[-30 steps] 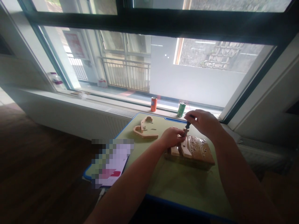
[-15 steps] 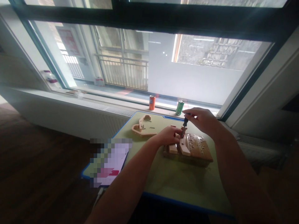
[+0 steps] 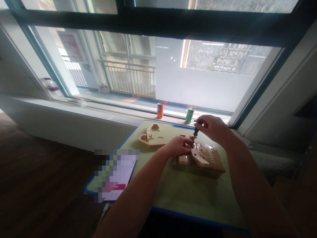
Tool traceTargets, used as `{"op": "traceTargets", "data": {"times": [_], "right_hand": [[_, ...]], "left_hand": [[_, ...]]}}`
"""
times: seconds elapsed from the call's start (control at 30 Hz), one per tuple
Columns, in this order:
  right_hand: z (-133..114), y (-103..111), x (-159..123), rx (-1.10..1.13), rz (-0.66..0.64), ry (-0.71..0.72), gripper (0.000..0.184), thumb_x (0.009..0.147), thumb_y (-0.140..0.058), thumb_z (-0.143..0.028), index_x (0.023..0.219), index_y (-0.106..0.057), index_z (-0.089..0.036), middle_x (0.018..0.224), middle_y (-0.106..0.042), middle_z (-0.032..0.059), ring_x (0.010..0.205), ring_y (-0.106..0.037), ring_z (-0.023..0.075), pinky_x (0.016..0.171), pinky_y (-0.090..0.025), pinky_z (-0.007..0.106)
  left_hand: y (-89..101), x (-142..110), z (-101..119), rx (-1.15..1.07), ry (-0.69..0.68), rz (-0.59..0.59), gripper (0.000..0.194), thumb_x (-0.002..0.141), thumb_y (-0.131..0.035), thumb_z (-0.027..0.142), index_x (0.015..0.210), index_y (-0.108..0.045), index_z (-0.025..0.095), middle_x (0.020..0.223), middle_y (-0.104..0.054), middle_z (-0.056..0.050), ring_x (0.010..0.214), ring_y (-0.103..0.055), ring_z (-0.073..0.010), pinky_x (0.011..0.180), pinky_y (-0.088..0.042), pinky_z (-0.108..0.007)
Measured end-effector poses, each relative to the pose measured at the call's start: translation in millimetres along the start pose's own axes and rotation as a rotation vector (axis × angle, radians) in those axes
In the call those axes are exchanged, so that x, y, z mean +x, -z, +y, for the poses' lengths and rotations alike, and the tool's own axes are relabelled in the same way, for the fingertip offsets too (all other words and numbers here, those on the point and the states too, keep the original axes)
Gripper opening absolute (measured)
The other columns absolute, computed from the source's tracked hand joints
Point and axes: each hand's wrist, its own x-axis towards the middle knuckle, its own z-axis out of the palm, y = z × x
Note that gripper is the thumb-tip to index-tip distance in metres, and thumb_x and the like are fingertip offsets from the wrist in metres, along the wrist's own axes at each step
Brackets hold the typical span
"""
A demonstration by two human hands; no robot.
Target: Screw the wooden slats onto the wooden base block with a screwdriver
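Note:
In my right hand is a dark-handled screwdriver, gripped at the top and pointing down. Its tip meets the far end of a pale, bent wooden piece with a hole in it. My left hand is closed at that same end, thumb and fingers pinching close to the screwdriver's tip; what lies between the fingertips is partly hidden. Beneath both hands sits a brown, glossy wooden block. Another short pale strip rests on the block, below my left hand.
Behind my left hand, a curved wooden part and small metal bits lie on the yellow-green table. A blurred-out tablet or phone is at left. Orange and green cans stand on the sill.
The near end of the bent wooden piece has swung to the right across the block. My right hand has shifted slightly on the screwdriver; my left hand stays at the joint.

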Motion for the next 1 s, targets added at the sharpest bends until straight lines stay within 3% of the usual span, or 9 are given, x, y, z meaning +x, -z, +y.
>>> {"op": "traceTargets", "data": {"times": [0.13,0.27,0.4,0.63,0.77,0.83,1.0], "right_hand": [[0.3,-2.4,0.5,0.007,0.022,0.027,0.032,0.083,-0.051,-0.034,0.11,-0.06,-0.02,0.082,-0.067,0.0046,0.069,-0.059,0.0166,0.061,-0.042,0.027],[-1.8,-2.8,-1.6,0.005,0.008,0.115,0.03,0.087,-0.045,-0.033,0.104,-0.064,-0.018,0.096,-0.066,0.0081,0.083,-0.06,0.019,0.072,-0.044,0.031],[-6.6,-0.1,-4.8,0.034,0.026,0.156,0.032,0.088,-0.04,-0.024,0.111,-0.062,-0.018,0.108,-0.065,0.0087,0.095,-0.059,0.0198,0.081,-0.044,0.032],[-16.4,9.0,-6.1,-0.018,-0.017,0.131,0.022,0.083,-0.052,-0.033,0.092,-0.067,-0.02,0.081,-0.064,0.0041,0.067,-0.055,0.0144,0.061,-0.039,0.025],[-17.5,11.1,-5.6,-0.152,-0.059,0.083,0.033,0.082,-0.051,-0.045,0.068,-0.064,-0.019,0.062,-0.058,0.0026,0.056,-0.048,0.0135,0.053,-0.032,0.026],[-18.5,10.3,-6.2,-0.165,-0.066,0.068,0.033,0.084,-0.048,-0.045,0.074,-0.065,-0.018,0.068,-0.061,0.0041,0.06,-0.051,0.0148,0.055,-0.034,0.027],[-25.2,6.8,-8.5,-0.087,-0.039,0.079,0.034,0.091,-0.037,-0.03,0.113,-0.06,-0.016,0.101,-0.063,0.0115,0.081,-0.058,0.0187,0.068,-0.04,0.028]], "left_hand": [[1.4,1.5,0.7,0.074,-0.012,-0.008,0.027,0.072,-0.056,0.022,0.095,-0.07,0.02,0.081,-0.06,-0.001,0.076,-0.053,-0.013,0.074,-0.042,-0.022],[0.7,2.8,0.1,0.124,-0.035,-0.014,0.026,0.076,-0.054,0.026,0.095,-0.07,0.02,0.078,-0.061,-0.001,0.073,-0.053,-0.0127,0.071,-0.041,-0.022],[-0.8,3.3,0.0,0.141,-0.045,-0.01,0.023,0.076,-0.055,0.029,0.091,-0.071,0.02,0.074,-0.06,-0.001,0.073,-0.052,-0.0131,0.071,-0.041,-0.021],[-0.3,2.4,-0.2,0.111,-0.033,-0.026,0.025,0.077,-0.054,0.031,0.091,-0.07,0.018,0.074,-0.061,-0.001,0.073,-0.053,-0.0131,0.072,-0.04,-0.021],[0.3,1.1,0.1,0.105,-0.03,-0.009,0.026,0.077,-0.054,0.032,0.093,-0.07,0.018,0.079,-0.061,-0.002,0.072,-0.053,-0.0123,0.069,-0.04,-0.021],[0.4,1.0,0.4,0.095,-0.019,-0.015,0.026,0.077,-0.054,0.032,0.093,-0.07,0.018,0.079,-0.061,-0.002,0.071,-0.053,-0.0121,0.069,-0.04,-0.021],[0.8,2.0,2.4,0.104,-0.021,-0.026,0.026,0.077,-0.055,0.031,0.093,-0.07,0.018,0.076,-0.062,-0.002,0.07,-0.052,-0.0124,0.067,-0.04,-0.021]]}}
